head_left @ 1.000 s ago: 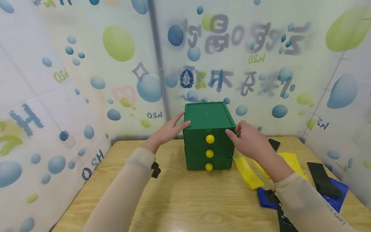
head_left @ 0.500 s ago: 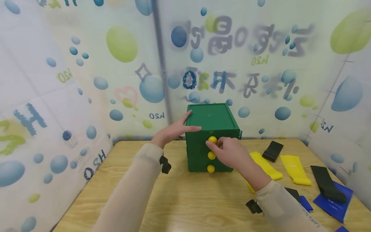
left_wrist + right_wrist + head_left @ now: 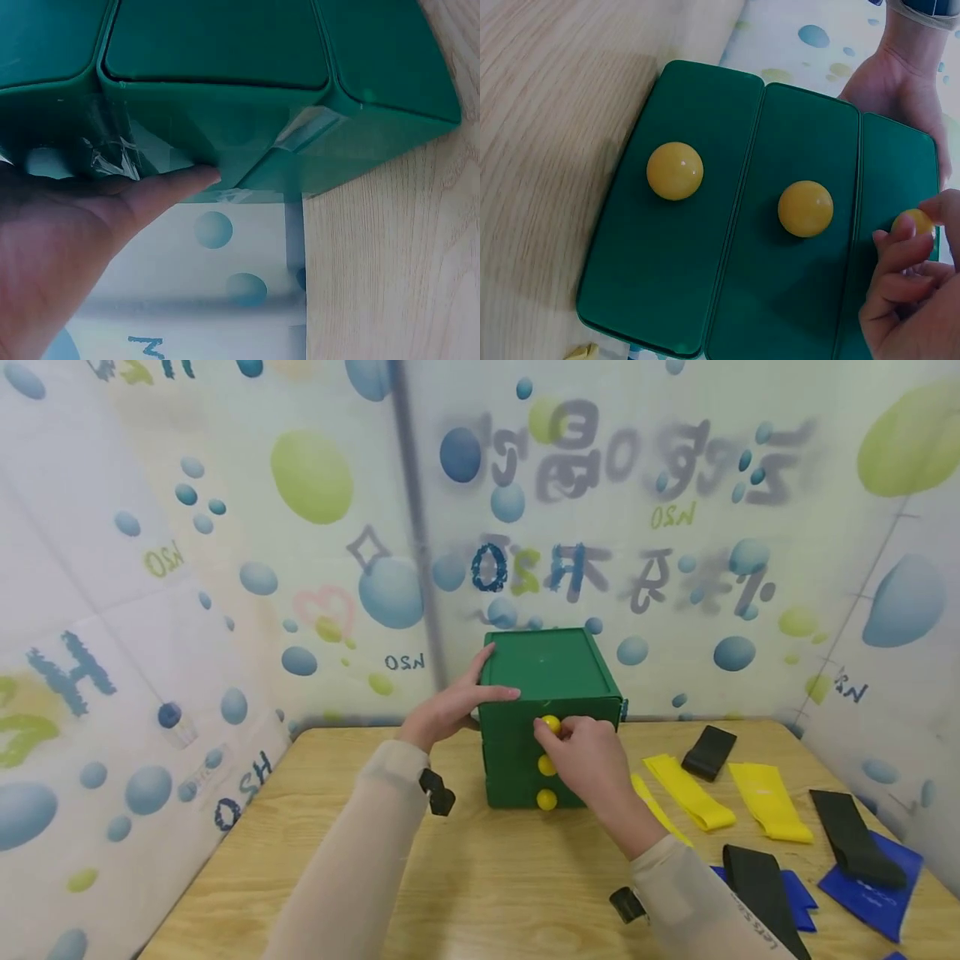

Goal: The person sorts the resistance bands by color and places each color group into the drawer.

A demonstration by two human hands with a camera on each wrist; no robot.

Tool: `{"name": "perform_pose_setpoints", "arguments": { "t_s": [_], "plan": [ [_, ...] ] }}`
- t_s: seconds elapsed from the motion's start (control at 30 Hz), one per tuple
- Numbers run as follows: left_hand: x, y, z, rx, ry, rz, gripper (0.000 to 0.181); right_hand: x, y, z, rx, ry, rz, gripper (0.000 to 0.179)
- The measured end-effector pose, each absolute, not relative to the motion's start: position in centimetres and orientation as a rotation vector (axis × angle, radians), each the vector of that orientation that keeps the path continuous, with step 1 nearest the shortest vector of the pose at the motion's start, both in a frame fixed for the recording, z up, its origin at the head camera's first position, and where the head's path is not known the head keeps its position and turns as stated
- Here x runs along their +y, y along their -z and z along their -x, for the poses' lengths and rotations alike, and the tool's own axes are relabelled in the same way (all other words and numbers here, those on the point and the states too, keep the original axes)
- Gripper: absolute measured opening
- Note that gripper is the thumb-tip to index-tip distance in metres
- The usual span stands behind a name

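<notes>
A green box of stacked drawers [image 3: 555,664] stands on the table, each drawer front bearing a round yellow knob. My right hand [image 3: 592,760] pinches the top knob [image 3: 552,724] between thumb and fingers, partly covering it. In the right wrist view, the middle knob [image 3: 805,208] and bottom knob [image 3: 675,171] are untouched, and all the drawers sit flush. My left hand [image 3: 450,703] rests against the box's left side with its thumb at the top edge. In the left wrist view, a straight finger lies along the taped green side [image 3: 247,142].
Right of the box lie yellow strips [image 3: 690,793], another yellow strip [image 3: 770,802], black strips [image 3: 708,752] and flat blue pieces [image 3: 873,889] on the wooden table [image 3: 495,885]. A patterned curtain [image 3: 337,568] hangs close behind the box.
My right hand has moved left and down from the box's upper right corner to the top knob. My left hand keeps to the left side, a little farther onto the box.
</notes>
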State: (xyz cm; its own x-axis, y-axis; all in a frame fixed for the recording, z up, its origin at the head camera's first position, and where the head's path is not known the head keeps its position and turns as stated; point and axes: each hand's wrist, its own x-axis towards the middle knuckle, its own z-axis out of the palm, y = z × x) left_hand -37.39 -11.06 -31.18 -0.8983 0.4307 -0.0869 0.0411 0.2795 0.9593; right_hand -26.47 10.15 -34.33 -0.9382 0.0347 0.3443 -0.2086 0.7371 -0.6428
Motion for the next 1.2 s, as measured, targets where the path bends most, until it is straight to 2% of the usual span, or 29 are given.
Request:
{"name": "perform_pose_setpoints", "arguments": {
  "t_s": [0.27,1.2],
  "plan": [
    [-11.6,30.9,37.3,2.234,-1.630,-0.455,0.099,9.8,34.5,26.4,-2.580,-1.033,-0.114,0.058],
    [-11.6,31.2,37.4,2.311,-1.546,-0.474,0.099,9.8,34.8,23.3,-2.582,-1.024,-0.081,0.054]
  ]
}}
